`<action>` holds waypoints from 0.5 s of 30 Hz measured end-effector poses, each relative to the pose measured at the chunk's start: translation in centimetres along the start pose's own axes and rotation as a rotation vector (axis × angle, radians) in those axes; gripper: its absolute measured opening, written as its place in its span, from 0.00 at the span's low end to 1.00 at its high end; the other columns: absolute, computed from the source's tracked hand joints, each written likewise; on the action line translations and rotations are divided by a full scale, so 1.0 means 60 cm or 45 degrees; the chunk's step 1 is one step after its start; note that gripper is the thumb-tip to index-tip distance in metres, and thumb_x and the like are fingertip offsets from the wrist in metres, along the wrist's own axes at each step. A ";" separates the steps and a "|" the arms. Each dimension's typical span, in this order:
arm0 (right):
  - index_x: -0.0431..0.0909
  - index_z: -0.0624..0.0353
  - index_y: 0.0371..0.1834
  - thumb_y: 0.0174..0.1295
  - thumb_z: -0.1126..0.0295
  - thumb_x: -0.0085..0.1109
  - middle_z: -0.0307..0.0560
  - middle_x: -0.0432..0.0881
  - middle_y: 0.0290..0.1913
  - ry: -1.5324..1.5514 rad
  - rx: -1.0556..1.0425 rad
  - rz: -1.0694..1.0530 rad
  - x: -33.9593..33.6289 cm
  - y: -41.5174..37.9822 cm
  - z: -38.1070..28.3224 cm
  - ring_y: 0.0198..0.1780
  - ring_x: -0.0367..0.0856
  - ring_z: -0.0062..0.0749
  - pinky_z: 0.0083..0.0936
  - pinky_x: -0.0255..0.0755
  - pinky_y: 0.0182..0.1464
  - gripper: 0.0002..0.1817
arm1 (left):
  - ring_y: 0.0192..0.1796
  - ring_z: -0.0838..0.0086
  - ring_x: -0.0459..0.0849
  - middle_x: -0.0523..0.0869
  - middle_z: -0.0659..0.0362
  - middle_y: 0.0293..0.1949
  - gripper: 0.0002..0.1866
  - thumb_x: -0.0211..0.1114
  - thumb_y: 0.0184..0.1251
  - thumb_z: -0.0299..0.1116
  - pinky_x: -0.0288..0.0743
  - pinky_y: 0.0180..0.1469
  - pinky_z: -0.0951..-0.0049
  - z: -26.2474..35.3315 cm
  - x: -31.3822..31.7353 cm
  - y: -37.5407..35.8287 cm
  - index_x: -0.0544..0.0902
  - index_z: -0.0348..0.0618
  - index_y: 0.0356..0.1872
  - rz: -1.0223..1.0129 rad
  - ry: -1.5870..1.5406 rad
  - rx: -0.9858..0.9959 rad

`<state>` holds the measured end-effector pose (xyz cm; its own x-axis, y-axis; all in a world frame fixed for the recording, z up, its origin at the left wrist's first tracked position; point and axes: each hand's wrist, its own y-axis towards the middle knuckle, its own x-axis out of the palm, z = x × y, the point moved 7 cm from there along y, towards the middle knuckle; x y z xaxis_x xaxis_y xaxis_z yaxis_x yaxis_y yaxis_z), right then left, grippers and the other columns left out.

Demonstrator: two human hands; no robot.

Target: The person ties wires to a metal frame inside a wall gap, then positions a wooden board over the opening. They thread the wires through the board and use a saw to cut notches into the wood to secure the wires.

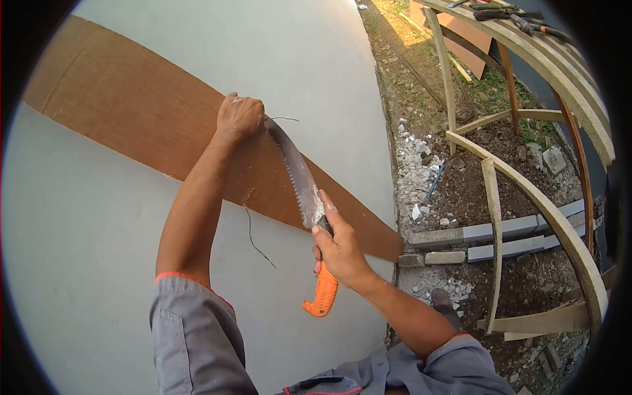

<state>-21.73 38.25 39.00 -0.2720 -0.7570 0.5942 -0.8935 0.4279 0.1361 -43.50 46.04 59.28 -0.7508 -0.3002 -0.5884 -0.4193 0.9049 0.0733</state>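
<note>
A curved pruning saw (299,174) with a toothed metal blade and an orange handle slants across the brown wooden board (151,99). Near the blade's base, my right hand (341,249) is closed around the saw, and the orange grip sticks out below it. My left hand (241,117) is closed at the board's upper edge, right beside the blade's tip; its fingertips are hidden. A thin wire (284,118) pokes out next to my left hand. Another bent wire (253,240) hangs from the board's lower edge.
A smooth pale wall (289,52) lies behind the board. At right stands a curved wooden frame (526,184), with tools (520,18) on its top. Grey blocks (500,228) form a low row on soil, beside white rubble (415,164). A shoe (441,298) shows below.
</note>
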 end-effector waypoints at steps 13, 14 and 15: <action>0.43 0.57 0.85 0.75 0.76 0.43 0.37 0.69 0.27 0.011 -0.040 -0.017 0.003 -0.026 0.024 0.22 0.69 0.17 0.24 0.77 0.23 0.37 | 0.41 0.62 0.89 0.92 0.53 0.35 0.13 0.68 0.67 0.44 0.69 0.57 0.64 0.004 0.014 -0.015 0.90 0.47 0.29 -0.058 -0.004 -0.018; 0.43 0.57 0.85 0.75 0.76 0.43 0.36 0.69 0.27 -0.003 -0.115 0.014 -0.004 -0.050 0.032 0.22 0.68 0.18 0.25 0.77 0.23 0.36 | 0.41 0.62 0.89 0.92 0.53 0.34 0.13 0.68 0.67 0.43 0.69 0.56 0.64 0.007 0.008 -0.007 0.90 0.47 0.28 0.022 -0.020 -0.002; 0.43 0.57 0.85 0.75 0.76 0.43 0.36 0.69 0.27 -0.003 -0.117 -0.002 -0.010 -0.049 0.025 0.22 0.68 0.18 0.25 0.77 0.23 0.36 | 0.41 0.62 0.89 0.92 0.53 0.34 0.13 0.68 0.67 0.43 0.69 0.56 0.64 0.015 -0.008 -0.006 0.90 0.47 0.28 0.019 -0.013 -0.017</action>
<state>-19.47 36.69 37.06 -0.2715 -0.7588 0.5921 -0.8574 0.4701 0.2093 -42.52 46.11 58.79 -0.7519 -0.2833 -0.5953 -0.4147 0.9052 0.0929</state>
